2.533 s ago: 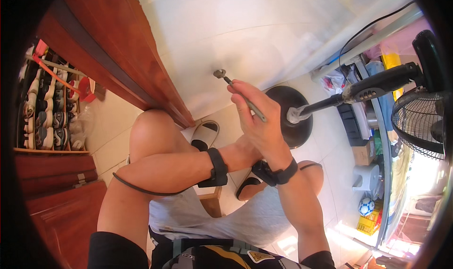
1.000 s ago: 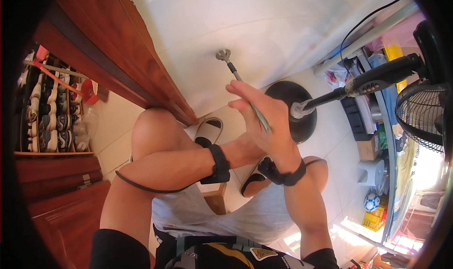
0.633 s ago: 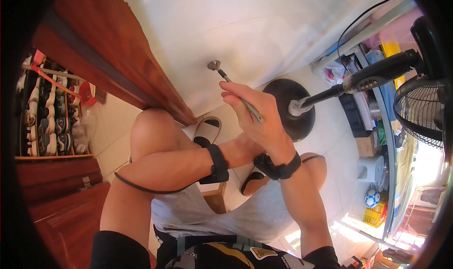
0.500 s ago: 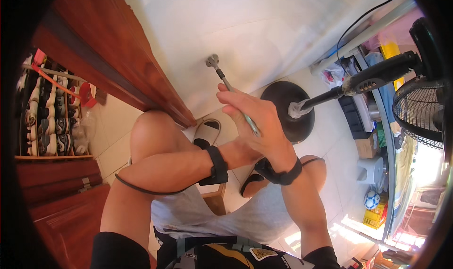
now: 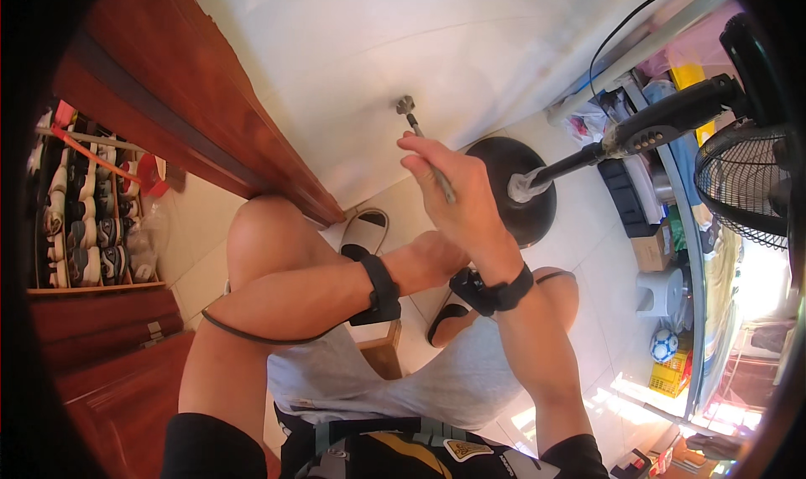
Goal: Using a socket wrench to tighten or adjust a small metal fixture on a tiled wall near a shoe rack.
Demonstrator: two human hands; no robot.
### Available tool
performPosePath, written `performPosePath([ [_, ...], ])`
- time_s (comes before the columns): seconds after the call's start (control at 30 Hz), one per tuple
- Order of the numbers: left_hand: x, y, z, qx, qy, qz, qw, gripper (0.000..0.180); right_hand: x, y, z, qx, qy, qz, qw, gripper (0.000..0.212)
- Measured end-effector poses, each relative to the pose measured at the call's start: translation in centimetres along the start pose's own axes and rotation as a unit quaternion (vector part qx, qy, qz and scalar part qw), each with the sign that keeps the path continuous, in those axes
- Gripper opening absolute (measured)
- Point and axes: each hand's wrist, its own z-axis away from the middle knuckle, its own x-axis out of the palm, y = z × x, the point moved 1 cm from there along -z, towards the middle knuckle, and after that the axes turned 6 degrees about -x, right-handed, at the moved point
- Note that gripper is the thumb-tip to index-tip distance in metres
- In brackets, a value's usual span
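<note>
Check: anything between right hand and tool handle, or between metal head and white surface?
Nothing visible. The right hand grips the handle directly; no object shows between the metal head and the white surface, though contact there is unclear. The fan base sits to the right, off that line.

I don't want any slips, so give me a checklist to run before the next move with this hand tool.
1. Right hand gripping the tool: ok, thumb and fingers hold its handle.
2. Metal head clear of the wooden door frame: ok, they are apart.
3. Metal head touching the white wall: cannot tell, contact is unclear.
4. Left hand free: cannot tell, its fingers are hidden.
5. Right hand clear of the black fan base: cannot tell, they overlap in this view.
</note>
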Motion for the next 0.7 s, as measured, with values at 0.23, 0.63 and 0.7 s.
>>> performPosePath([
  [0.23, -3.8, 0.8, 0.6, 0.046, 0.063, 0.016, 0.997, 0.03, 0.7, -0.7, 0.1, -0.126, 0.028, -0.054, 0.99, 0.018],
  [0.63, -2.0, 1.0, 0.2, -0.023, 0.145, 0.237, 0.96, 0.017, -0.4, -2.6, 0.3, -0.122, -0.02, -0.096, 0.988, 0.017],
  [0.7, -1.4, 0.6, -0.6, 0.0, 0.134, 0.182, 0.974, 0.016, -0.7, -1.9, 0.5, -0.121, -0.01, -0.104, 0.987, 0.018],
])
